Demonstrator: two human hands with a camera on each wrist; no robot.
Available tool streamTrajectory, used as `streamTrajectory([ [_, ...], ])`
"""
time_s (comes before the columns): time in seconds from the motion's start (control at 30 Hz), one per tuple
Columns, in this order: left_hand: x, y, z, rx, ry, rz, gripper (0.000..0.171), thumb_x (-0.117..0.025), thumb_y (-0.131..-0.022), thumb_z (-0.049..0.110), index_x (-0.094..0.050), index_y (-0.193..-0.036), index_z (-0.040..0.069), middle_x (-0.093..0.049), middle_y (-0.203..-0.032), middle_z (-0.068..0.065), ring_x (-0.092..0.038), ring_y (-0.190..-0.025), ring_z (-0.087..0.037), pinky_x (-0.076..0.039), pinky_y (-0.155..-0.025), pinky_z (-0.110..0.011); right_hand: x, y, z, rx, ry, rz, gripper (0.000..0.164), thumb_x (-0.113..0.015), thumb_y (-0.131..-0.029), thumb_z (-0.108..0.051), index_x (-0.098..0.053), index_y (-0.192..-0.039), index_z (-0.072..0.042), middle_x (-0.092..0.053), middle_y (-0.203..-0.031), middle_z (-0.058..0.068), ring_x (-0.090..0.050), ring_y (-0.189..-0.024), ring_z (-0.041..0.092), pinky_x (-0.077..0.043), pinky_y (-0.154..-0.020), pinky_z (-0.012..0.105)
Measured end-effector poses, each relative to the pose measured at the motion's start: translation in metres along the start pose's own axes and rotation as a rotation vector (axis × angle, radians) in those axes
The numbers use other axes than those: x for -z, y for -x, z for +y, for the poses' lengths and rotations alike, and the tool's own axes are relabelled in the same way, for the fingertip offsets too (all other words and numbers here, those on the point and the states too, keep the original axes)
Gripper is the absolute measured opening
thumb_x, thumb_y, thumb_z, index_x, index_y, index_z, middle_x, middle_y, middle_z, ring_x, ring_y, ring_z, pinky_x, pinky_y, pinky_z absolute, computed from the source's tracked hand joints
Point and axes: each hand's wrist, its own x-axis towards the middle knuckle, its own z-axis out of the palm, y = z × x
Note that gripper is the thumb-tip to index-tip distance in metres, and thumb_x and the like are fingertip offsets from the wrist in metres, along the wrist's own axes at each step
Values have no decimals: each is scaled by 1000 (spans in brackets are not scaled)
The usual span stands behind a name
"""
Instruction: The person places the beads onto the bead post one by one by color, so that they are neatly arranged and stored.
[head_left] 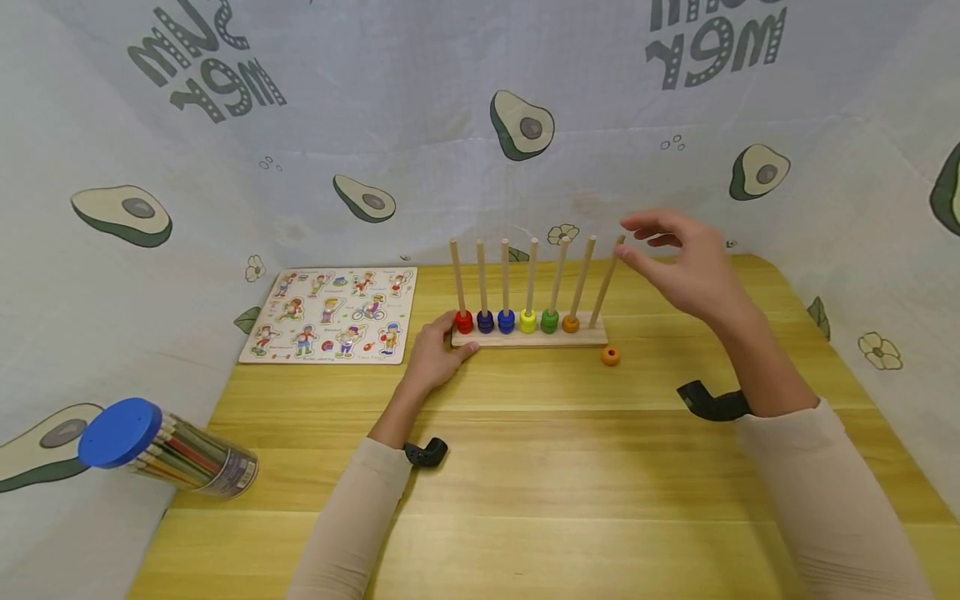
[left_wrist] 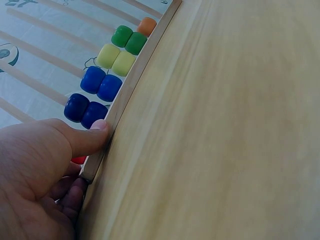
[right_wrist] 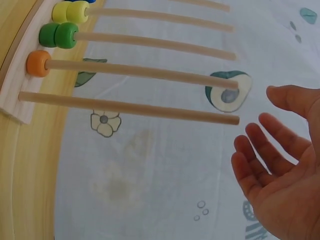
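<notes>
A wooden bead stacker has a long base [head_left: 528,338] and several upright pegs. Red [head_left: 464,322], dark blue [left_wrist: 84,110], blue [left_wrist: 101,83], yellow [left_wrist: 116,60] and green beads [right_wrist: 58,35] sit low on their pegs. One orange bead [right_wrist: 38,63] is at the foot of the second peg from the right; the rightmost peg [right_wrist: 130,108] is bare. My left hand [head_left: 435,357] grips the base's left end, thumb on the front edge. Beside the rightmost peg's top is my right hand [head_left: 686,265], fingers loosely bent and holding nothing. A loose orange bead [head_left: 611,356] lies before the base's right end.
A picture puzzle board [head_left: 330,317] lies at the back left of the wooden table [head_left: 540,467]. Nearer on the left stands a clear tub of coloured pencils [head_left: 195,454] with a blue lid. Patterned cloth [head_left: 442,142] hangs behind and at the sides.
</notes>
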Motion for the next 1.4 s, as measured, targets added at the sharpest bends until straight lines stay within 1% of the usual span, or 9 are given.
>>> streamTrajectory([
  [0.13,1,0,0,-8,0,7,66,-81,-91,27,-55,-148,6,-63,-143,-14,-55,-139,-31,-44,-117,-43,6,11,5,11,11,32,38,-71,-99,-27,-68,-132,-10,-65,-121,0,-53,-106,-1,-41,-93,12],
  [0.2,1,0,0,-8,-3,8,66,-82,-90,28,-56,-147,6,-64,-143,-14,-55,-139,-31,-44,-117,-43,9,17,8,3,19,34,38,-71,-98,-27,-68,-132,-10,-65,-120,-4,-54,-106,-1,-41,-93,11],
  [0.33,2,0,0,-6,-9,5,66,-81,-91,28,-55,-147,6,-64,-143,-14,-55,-139,-31,-44,-117,-44,9,30,18,-47,27,15,39,-71,-99,-29,-67,-134,-13,-66,-122,0,-55,-103,-3,-42,-88,9],
  [0.5,3,0,-1,-3,-18,4,67,-81,-91,29,-55,-148,6,-63,-143,-14,-55,-140,-31,-43,-118,-44,0,46,34,-108,40,-29,41,-70,-99,-33,-66,-135,-13,-68,-125,8,-54,-98,-8,-42,-84,5],
  [0.6,2,0,-2,3,-23,1,67,-80,-91,30,-54,-149,7,-62,-145,-13,-54,-140,-31,-43,-118,-43,-10,53,44,-124,37,-63,42,-69,-100,-33,-65,-135,-12,-68,-126,10,-57,-100,0,-42,-84,4],
  [0.83,2,0,-2,7,-26,-3,69,-81,-91,30,-53,-150,5,-61,-146,-15,-53,-141,-33,-43,-118,-45,-31,70,66,-168,23,-175,50,-66,-101,-38,-59,-141,-9,-65,-133,17,-63,-112,29,-44,-82,6],
  [1.13,0,1,-1,24,-11,-16,70,-80,-92,31,-52,-151,7,-59,-149,-13,-51,-143,-32,-41,-119,-44,-50,82,89,-196,2,-231,50,-67,-102,-35,-59,-141,-5,-64,-136,19,-65,-111,31,-46,-82,8],
  [1.23,0,1,-1,25,-15,-13,70,-80,-92,31,-52,-151,6,-59,-149,-13,-51,-143,-32,-41,-120,-44,-54,83,93,-213,-8,-249,51,-67,-101,-34,-59,-141,-5,-64,-136,19,-65,-111,32,-49,-85,14],
  [1.4,0,2,-1,23,-21,-11,69,-79,-92,31,-52,-151,7,-60,-147,-14,-52,-142,-32,-41,-119,-45,-60,84,97,-253,-20,-271,52,-69,-100,-35,-60,-142,-5,-62,-138,21,-65,-115,36,-55,-96,44],
])
